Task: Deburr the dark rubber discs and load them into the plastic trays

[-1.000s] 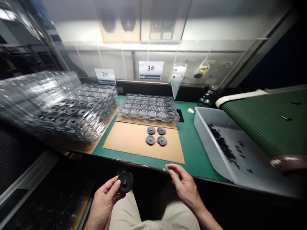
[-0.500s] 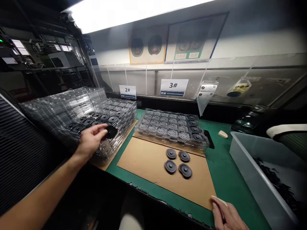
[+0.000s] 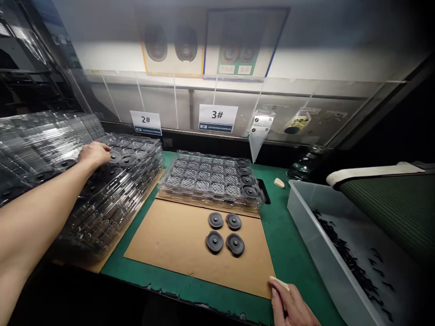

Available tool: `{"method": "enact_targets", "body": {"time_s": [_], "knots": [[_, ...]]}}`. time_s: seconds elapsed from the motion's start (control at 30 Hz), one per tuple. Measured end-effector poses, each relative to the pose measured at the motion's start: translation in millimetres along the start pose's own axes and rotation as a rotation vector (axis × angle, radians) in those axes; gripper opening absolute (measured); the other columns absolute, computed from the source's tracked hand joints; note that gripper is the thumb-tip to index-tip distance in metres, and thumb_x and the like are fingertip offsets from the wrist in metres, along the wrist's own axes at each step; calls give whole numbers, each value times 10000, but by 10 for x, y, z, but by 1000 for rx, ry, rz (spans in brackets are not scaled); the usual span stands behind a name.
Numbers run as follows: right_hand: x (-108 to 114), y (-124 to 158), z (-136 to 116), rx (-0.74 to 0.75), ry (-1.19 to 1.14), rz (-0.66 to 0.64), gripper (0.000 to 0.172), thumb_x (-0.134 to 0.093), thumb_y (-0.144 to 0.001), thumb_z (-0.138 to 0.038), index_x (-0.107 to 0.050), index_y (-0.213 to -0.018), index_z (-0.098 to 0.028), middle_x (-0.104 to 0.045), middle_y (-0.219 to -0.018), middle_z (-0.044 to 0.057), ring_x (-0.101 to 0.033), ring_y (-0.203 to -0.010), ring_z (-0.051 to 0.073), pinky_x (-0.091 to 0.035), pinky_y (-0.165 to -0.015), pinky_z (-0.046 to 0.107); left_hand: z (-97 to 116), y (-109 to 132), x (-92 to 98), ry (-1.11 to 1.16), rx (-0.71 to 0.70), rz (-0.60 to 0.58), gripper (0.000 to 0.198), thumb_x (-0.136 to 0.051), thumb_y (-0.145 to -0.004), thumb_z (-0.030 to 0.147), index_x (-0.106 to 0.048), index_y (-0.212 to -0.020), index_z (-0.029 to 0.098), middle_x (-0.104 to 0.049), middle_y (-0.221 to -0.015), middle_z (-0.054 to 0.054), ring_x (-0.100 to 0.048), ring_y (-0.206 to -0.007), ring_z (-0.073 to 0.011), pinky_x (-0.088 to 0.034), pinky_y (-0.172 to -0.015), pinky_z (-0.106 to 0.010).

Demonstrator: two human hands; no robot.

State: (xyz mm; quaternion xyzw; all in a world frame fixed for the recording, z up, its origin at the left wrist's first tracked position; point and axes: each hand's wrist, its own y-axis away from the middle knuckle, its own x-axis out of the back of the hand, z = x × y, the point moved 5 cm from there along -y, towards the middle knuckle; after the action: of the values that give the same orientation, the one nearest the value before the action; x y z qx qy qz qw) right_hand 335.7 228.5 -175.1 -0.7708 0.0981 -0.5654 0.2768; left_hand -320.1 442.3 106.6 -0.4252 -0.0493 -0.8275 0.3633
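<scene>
My left hand (image 3: 94, 155) reaches over the tall stack of clear plastic trays (image 3: 136, 185) on the left. Its fingers are bent together just above the top tray, and whatever they hold is hidden. Dark round discs (image 3: 126, 161) with a raised centre sit in pockets around it. At the lower right, my right hand (image 3: 292, 304) is closed around a pale cream block (image 3: 279, 284) by the corner of the cardboard sheet (image 3: 170, 240). On that sheet lie several dark grey discs (image 3: 235, 244), grouped in two rows.
Behind the cardboard stands another clear tray (image 3: 204, 174) with discs in its right column. A second cream block (image 3: 279, 183) rests on the green bench top (image 3: 285, 226). On the right is a translucent bin (image 3: 326, 253) with small black parts. A glass jar (image 3: 307, 160) stands behind it.
My left hand, which held a dark disc at the stack's right edge, has moved back and left over the top tray. The view has turned right; my right hand keeps its block.
</scene>
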Motion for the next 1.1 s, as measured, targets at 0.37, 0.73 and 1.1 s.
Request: {"method": "enact_targets", "body": {"time_s": [0.37, 0.73, 1.1], "knots": [[112, -75, -177, 21, -13, 109, 273, -467, -1120, -328, -693, -1219, -211, -674, -1104, 89, -670, -904, 228, -475, -830, 314, 526, 612, -351, -5, -331, -147, 363, -562, -1055, 352, -686, -1260, 80, -673, -1338, -66, -545, -1349, -398, -394, -1148, -583], [157, -92, -250, -53, -13, 124, 301, -409, -1080, -244, -706, -1101, -195, -620, -960, 95, -620, -784, 207, -444, -748, 286, 426, 3821, -2353, 202, -515, -542, 500, -777, -901, 372, -641, -1340, 175, -623, -1425, -144, -546, -1361, -350, -416, -1148, -620], [299, -92, -301, -133, -222, 106, 369, -363, -1083, -274, -722, -1086, -190, -610, -967, 99, -614, -820, 206, -442, -770, 283, -176, 4574, -1911, 472, -398, -665, 571, -665, -819, 420, -690, -1363, 249, -664, -1446, -105, -558, -1398, -359, -442, -1186, -495]]}}
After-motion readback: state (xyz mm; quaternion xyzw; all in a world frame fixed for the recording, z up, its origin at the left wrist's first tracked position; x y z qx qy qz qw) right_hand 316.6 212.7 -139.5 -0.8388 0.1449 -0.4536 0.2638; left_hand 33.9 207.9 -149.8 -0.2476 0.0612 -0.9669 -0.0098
